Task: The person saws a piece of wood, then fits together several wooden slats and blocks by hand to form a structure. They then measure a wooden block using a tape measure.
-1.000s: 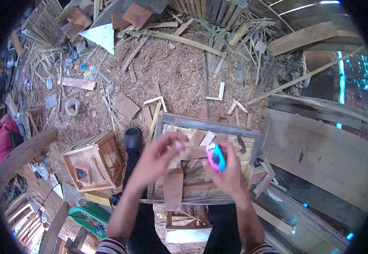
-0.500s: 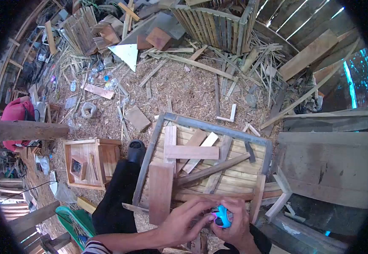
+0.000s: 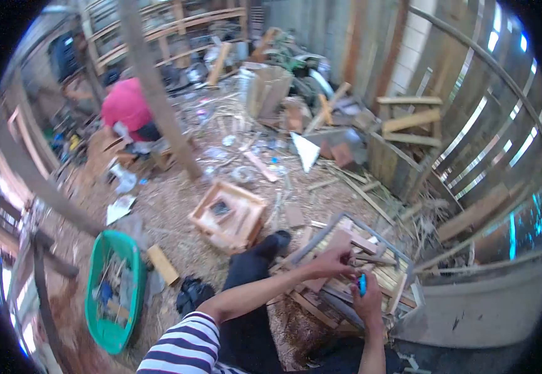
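Note:
My right hand is wrapped round a small blue tape measure, its palm covering part of the case. Just to the left, my left hand has its fingers drawn together; whatever is between them is too blurred to make out. Both hands are above a slatted wooden panel with a grey frame, close to its near side. Several loose wooden pieces lie on that panel, including a reddish board partly hidden by my left hand.
An open wooden box sits on the shavings-covered floor ahead. A green plastic tub with scraps stands at the left. A person in a pink top is bent down further back. A wooden post rises nearby; scrap wood lies along the walls.
The view has swung left and up, bringing in the green tub and the person in pink. My left hand has moved slightly away from the blue tape measure, which stays in my right hand.

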`<action>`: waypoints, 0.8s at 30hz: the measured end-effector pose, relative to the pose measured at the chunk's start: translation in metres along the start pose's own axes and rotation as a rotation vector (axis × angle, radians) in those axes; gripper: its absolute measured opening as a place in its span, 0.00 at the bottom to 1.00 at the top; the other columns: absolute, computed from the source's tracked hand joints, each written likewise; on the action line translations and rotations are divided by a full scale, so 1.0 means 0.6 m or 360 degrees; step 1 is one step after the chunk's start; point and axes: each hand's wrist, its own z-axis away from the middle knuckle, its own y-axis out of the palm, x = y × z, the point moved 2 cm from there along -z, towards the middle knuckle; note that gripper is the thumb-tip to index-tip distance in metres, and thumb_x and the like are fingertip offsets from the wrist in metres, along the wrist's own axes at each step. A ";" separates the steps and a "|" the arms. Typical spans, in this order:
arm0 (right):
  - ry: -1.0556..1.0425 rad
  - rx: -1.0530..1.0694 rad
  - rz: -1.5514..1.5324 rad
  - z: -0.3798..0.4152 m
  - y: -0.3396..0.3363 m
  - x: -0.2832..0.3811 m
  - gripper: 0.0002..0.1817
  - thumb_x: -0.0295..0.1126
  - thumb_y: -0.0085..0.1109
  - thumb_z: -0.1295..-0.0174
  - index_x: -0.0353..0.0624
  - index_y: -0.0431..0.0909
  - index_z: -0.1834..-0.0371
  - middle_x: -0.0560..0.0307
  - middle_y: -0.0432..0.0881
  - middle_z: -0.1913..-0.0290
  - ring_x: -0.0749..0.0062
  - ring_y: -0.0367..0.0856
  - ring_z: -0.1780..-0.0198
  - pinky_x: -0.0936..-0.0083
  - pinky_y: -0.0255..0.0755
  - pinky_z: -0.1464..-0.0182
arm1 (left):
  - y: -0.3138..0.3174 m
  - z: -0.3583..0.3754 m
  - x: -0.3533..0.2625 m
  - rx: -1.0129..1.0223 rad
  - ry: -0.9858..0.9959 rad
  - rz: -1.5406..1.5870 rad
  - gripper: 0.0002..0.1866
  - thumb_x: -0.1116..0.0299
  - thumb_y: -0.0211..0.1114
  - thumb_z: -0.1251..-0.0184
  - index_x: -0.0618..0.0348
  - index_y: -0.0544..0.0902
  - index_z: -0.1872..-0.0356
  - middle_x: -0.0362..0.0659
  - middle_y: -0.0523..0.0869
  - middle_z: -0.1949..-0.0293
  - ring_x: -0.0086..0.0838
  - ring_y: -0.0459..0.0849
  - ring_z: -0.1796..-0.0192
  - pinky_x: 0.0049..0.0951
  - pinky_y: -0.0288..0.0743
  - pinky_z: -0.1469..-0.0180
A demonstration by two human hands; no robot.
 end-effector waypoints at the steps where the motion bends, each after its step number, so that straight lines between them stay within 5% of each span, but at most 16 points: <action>1: -0.0065 0.0045 -0.0019 0.010 0.013 0.010 0.24 0.45 0.52 0.36 0.39 0.68 0.44 0.41 0.75 0.56 0.44 0.76 0.54 0.57 0.71 0.54 | -0.027 0.023 -0.029 -0.0023 -0.0054 0.0061 0.13 0.63 0.71 0.42 0.57 0.75 0.69 0.33 0.74 0.72 0.17 0.70 0.65 0.20 0.66 0.62; 5: 0.0134 0.0033 -0.0357 0.057 0.049 0.032 0.19 0.41 0.51 0.35 0.37 0.72 0.49 0.41 0.79 0.59 0.51 0.79 0.60 0.62 0.71 0.56 | -0.099 0.092 -0.063 0.0255 -0.0017 -0.0264 0.14 0.61 0.68 0.39 0.62 0.78 0.66 0.38 0.80 0.71 0.21 0.76 0.67 0.25 0.69 0.65; 10: 0.0408 -0.0051 -0.0599 0.107 0.097 0.052 0.22 0.44 0.52 0.33 0.33 0.73 0.50 0.47 0.81 0.64 0.60 0.80 0.60 0.66 0.72 0.56 | -0.057 0.123 -0.079 0.0066 0.0185 -0.0628 0.15 0.58 0.63 0.36 0.62 0.79 0.64 0.44 0.82 0.73 0.29 0.81 0.68 0.29 0.73 0.63; 12: 0.0482 -0.0096 -0.0702 0.115 0.087 0.059 0.22 0.44 0.54 0.34 0.32 0.74 0.51 0.47 0.81 0.66 0.62 0.80 0.61 0.67 0.72 0.56 | -0.042 0.109 -0.061 -0.0049 0.0238 -0.0517 0.19 0.55 0.61 0.33 0.66 0.79 0.63 0.45 0.83 0.66 0.29 0.79 0.66 0.31 0.73 0.61; 18: 0.0674 -0.0343 -0.0594 0.144 0.099 -0.062 0.15 0.37 0.54 0.34 0.33 0.79 0.59 0.56 0.81 0.70 0.74 0.77 0.68 0.75 0.71 0.63 | -0.053 0.109 -0.032 0.0098 -0.0124 -0.0150 0.17 0.60 0.59 0.30 0.66 0.79 0.54 0.44 0.84 0.63 0.24 0.81 0.63 0.26 0.76 0.58; 21: 0.0933 -0.0500 -0.1023 0.154 0.099 -0.073 0.13 0.36 0.54 0.35 0.34 0.80 0.62 0.61 0.80 0.73 0.77 0.76 0.70 0.78 0.70 0.66 | -0.086 0.095 0.023 -0.0111 -0.0175 -0.0180 0.15 0.63 0.59 0.31 0.65 0.78 0.52 0.45 0.84 0.63 0.25 0.82 0.62 0.27 0.76 0.60; 24: 0.1052 -0.0518 -0.1328 0.143 0.103 -0.080 0.08 0.32 0.51 0.33 0.40 0.76 0.62 0.61 0.79 0.74 0.82 0.73 0.79 0.84 0.64 0.80 | -0.106 0.059 0.066 -0.0292 -0.0270 -0.0423 0.17 0.62 0.60 0.32 0.66 0.77 0.51 0.46 0.84 0.63 0.27 0.83 0.61 0.28 0.77 0.59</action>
